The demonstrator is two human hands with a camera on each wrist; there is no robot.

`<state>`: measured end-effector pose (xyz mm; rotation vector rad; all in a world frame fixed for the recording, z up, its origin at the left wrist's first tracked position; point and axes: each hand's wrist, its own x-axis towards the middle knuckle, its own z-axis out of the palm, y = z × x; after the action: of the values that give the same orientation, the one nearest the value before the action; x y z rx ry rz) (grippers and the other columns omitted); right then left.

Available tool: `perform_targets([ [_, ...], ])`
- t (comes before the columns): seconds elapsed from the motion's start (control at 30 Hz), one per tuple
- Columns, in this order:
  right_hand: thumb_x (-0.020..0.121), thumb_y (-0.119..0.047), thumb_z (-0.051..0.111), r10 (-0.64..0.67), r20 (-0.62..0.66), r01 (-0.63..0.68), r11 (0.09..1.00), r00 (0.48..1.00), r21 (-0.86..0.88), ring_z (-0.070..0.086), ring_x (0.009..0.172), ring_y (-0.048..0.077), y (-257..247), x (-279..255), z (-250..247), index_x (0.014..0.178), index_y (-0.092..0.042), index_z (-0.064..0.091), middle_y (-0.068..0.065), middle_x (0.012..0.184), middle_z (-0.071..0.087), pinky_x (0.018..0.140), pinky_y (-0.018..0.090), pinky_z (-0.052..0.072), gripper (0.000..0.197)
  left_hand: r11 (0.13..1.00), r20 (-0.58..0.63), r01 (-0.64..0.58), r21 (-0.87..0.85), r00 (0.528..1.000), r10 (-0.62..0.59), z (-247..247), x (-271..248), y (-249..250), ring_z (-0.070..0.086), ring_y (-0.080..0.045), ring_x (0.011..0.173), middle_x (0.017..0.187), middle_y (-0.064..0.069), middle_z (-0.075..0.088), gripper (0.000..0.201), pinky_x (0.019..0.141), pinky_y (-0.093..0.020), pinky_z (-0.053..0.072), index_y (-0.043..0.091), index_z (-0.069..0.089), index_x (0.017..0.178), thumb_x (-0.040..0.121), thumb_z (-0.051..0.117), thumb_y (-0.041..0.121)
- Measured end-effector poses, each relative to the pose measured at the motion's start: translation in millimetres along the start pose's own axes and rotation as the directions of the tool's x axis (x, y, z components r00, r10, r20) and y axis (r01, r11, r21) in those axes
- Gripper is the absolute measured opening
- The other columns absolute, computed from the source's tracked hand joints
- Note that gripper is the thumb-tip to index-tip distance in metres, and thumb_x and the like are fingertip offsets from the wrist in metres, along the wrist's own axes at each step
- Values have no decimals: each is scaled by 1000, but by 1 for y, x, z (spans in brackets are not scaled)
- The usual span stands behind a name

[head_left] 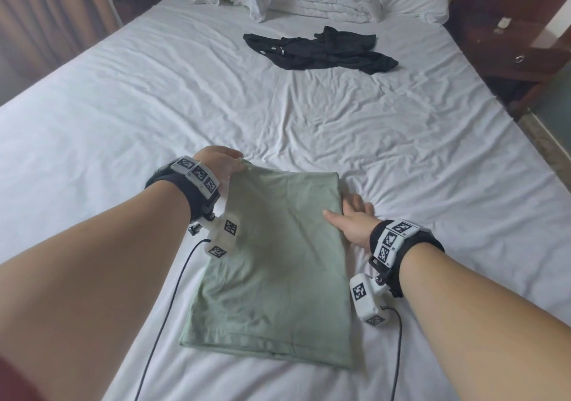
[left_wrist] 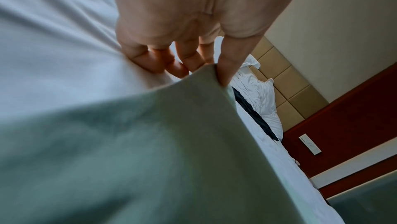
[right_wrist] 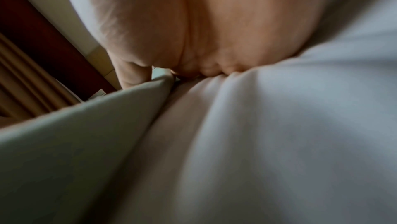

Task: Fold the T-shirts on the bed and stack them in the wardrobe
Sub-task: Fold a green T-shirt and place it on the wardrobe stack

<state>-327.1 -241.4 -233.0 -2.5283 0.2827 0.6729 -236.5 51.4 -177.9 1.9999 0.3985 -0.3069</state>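
Green T-shirt (head_left: 272, 258): left hand (head_left: 217, 164) pinches far-left corner; right hand (head_left: 355, 221) fingers tucked under right edge, thumb on top; should fold evenly, keeping edges aligned.

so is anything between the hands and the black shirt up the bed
Nothing visible. Only bare white sheet lies between the hands and the black T-shirt. But the left hand pinches the green T-shirt and the right hand grips its edge.
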Motion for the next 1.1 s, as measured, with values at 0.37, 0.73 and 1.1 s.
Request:
perform_targets([
  [0.37,82,-71,58,-39,-215,-14,971,976,-240,21,151,34,-37,7,-56,159,-19,17,12,166,18,122,44,23,102,995,81,-16,99,997,8,-1,15,-2,48,-16,56,75,-3,59,20,53,-23,37,24,70,88,80,80,38],
  [0.73,80,-89,38,-98,9,91,884,995,-459,-12,155,15,-18,16,-22,160,-27,-14,-8,167,-20,124,34,-4,114,960,-138,-6,279,989,46,-1,11,-8,58,-19,77,90,-1,65,7,62,-28,43,17,67,94,91,73,19],
  [1.1,99,-43,54,-170,-149,123,953,974,-278,22,153,22,-56,-27,-42,155,-17,36,12,166,21,122,31,19,64,940,246,257,223,919,-309,-10,-53,-19,75,-30,78,91,-17,77,44,73,-38,63,2,71,100,76,86,37],
])
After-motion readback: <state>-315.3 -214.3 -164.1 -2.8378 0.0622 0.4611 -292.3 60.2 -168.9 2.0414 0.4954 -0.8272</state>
